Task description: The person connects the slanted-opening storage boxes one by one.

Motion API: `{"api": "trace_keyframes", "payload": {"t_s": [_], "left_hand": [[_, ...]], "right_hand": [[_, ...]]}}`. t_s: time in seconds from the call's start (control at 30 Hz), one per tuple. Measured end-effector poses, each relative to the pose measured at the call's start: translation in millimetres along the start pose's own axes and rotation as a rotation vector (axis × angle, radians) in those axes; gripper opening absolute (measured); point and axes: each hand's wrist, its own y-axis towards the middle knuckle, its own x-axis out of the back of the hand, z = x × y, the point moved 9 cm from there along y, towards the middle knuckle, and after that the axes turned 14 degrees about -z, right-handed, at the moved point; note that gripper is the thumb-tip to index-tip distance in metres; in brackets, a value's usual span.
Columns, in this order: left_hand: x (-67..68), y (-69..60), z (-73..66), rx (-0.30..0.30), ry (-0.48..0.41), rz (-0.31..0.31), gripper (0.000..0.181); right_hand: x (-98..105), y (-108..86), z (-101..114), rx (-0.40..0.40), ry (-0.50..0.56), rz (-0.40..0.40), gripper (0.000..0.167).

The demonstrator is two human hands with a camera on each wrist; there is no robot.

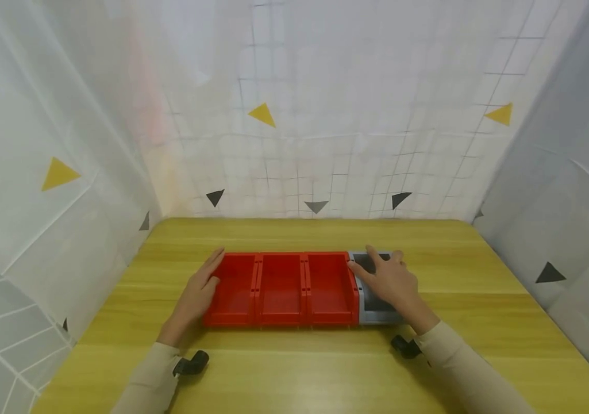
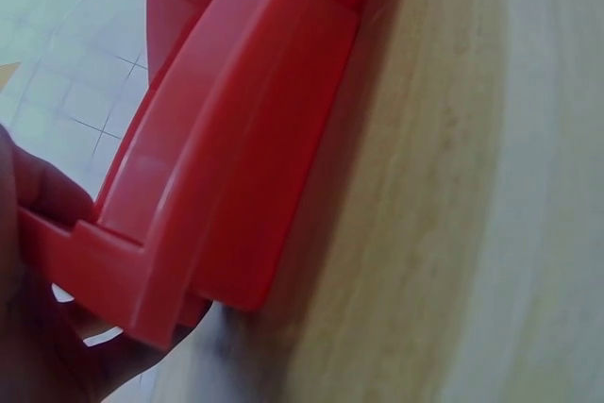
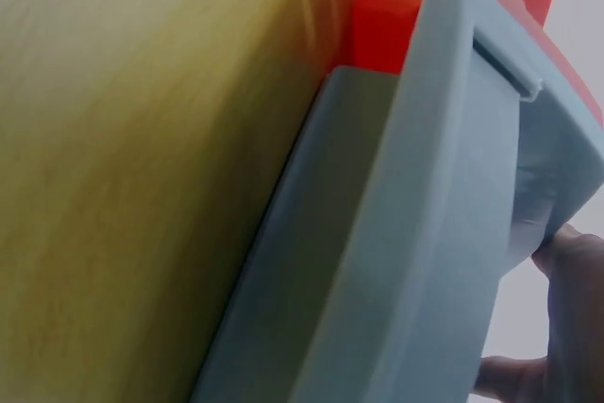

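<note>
Three red storage bins stand side by side on the table: a left one (image 1: 229, 318), a middle one (image 1: 281, 318) and a right one (image 1: 330, 318). Against the right red bin sits a grey bin (image 1: 379, 317) with a dark interior. My left hand (image 1: 196, 296) holds the outer wall of the left red bin, its thumb over the rim and the fingers along the outside. Over the grey bin lies my right hand (image 1: 389, 280), thumb at the rim beside the red bin and fingers spread toward the far right; the hand hides part of that bin.
The bins stand on a yellow wood-grain table (image 1: 294, 374). White sheeting (image 1: 325, 115) with black and yellow triangles rises behind the table and on both sides. A dark wrist device (image 1: 193, 363) is on the left wrist, another device (image 1: 405, 347) on the right.
</note>
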Motion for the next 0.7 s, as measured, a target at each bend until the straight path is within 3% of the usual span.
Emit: {"api": "trace_keyframes", "payload": {"t_s": [0.3,0.47,0.7], "left_hand": [[-1.9,1.1,1.8,0.009,0.011,0.025,0.062],[-0.6,1.8,-1.5,-0.015,0.019,0.042,0.062],[0.3,2.6,-9.1,-0.049,0.075,0.063,0.064]], "right_hand": [[4,-0.8,-2,-0.009,0.049,0.008,0.104],[7,-0.1,-5,-0.002,0.085,0.017,0.105],[11,0.1,-8,0.089,0.156,0.03,0.093]]}}
